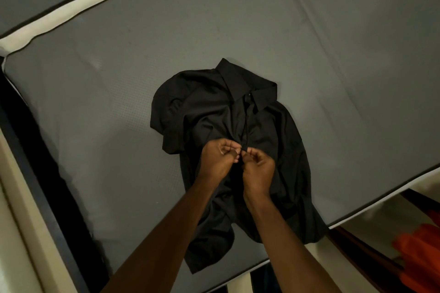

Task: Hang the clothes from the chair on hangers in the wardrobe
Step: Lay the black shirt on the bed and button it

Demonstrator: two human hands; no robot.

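Gray mattress (309, 43) is filling most of the view, with a cream edge running along its far left side. Lying on the middle of it is a black collared shirt (214, 112), front up, collar pointing to the far side and its bottom end hanging over the near edge. Something orange (421, 252) is showing at the near right, below the mattress. Both bare arms are reaching in from the near side. The left hand (217, 159) and the right hand (258, 169) are touching each other over the shirt's front strip, fingers curled and pinching the cloth there.
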